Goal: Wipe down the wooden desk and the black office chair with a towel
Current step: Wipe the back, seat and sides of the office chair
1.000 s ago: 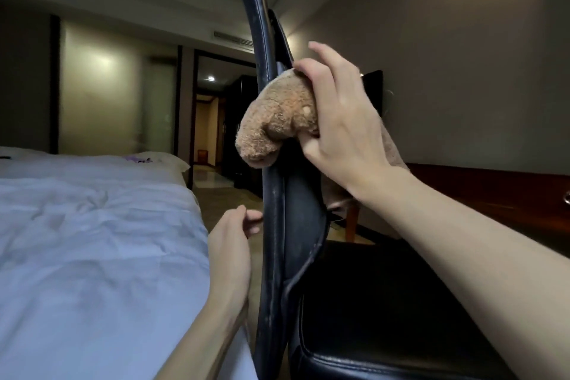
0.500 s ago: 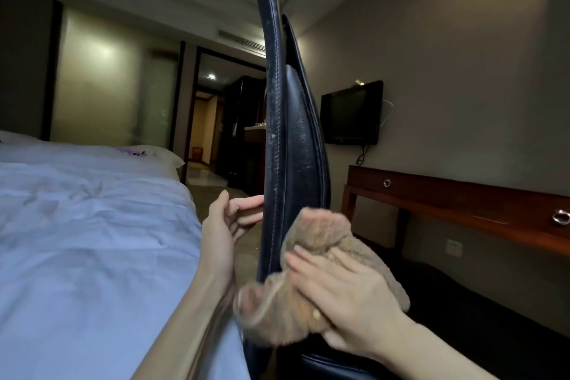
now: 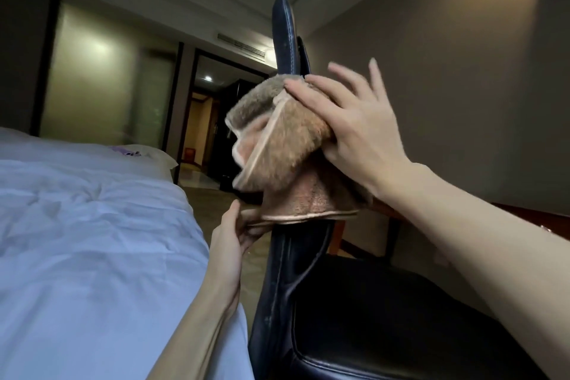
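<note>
The black office chair [image 3: 354,311] fills the lower middle, its thin backrest [image 3: 285,37] seen edge-on and rising to the top. A brown fluffy towel [image 3: 287,151] is pressed against the upper part of the backrest. My right hand [image 3: 354,123] lies on the towel with its palm and thumb holding it and its fingers spread. My left hand [image 3: 233,231] is lower, at the back edge of the backrest, its fingers touching the towel's hanging hem. Part of the wooden desk [image 3: 530,216] shows at the right behind my forearm.
A bed with white sheets [image 3: 92,241] lies close on the left of the chair. A narrow strip of floor [image 3: 216,194] runs between bed and chair toward a dark doorway [image 3: 216,120]. A plain wall stands at the right.
My right hand has carried the towel from the bottom of the backrest up to its upper part. The towel has unfolded and hangs lower. My left hand now touches its hem.
</note>
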Motion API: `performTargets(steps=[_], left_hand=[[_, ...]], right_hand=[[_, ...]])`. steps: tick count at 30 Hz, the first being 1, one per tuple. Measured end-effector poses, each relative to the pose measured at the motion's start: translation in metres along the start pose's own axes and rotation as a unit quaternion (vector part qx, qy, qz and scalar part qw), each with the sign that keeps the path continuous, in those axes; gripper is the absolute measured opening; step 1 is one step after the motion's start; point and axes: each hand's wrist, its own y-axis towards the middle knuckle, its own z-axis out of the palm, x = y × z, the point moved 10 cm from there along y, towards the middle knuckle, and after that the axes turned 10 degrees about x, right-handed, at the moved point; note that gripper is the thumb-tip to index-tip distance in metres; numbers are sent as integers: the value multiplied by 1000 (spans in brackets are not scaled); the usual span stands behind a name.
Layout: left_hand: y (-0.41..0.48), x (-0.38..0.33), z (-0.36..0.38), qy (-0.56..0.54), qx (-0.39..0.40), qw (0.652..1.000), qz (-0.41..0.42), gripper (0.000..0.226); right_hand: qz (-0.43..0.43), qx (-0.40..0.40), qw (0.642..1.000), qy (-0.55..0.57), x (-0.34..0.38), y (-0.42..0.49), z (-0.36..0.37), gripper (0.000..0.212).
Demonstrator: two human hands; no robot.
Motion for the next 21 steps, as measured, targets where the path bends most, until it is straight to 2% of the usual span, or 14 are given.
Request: performTargets(steps=[2,4,5,6,8,10,14,16,18,20,21], left_hand=[[4,-1,-2,25,8,1000,5,56],[6,1,-2,10,-5,1000,0,59],[5,0,-2,-9,-14,1000,-1,59],[3,2,0,-29,-18,999,-8,55],[0,4,1,-55,-15,998,-11,32],[-6,2,5,-66,6,998,-11,18],[-17,3,23,-204,19,975,-86,49],[-21,0,25,-208,19,973,-98,61],[-22,-2,19,-135,16,987,-84,67],[-23,-6,13,-62,13,996,-63,68],[-24,-9,12,-42,14,997,-55,67]], right_hand=[[69,42,989,126,-6,5,20,88],[104,18,962,253,-3,-11,36,89],[107,1,957,270,1,-22,41,87],[107,-16,956,271,5,-34,44,84],[100,-34,960,260,16,-58,49,82],[87,-25,966,241,28,-82,57,84],[53,18,975,214,50,-123,71,83],[23,80,972,218,62,-142,80,74],[-34,186,958,216,76,-154,88,57],[-101,280,942,157,86,-165,91,41],[-115,298,940,119,83,-166,88,37]])
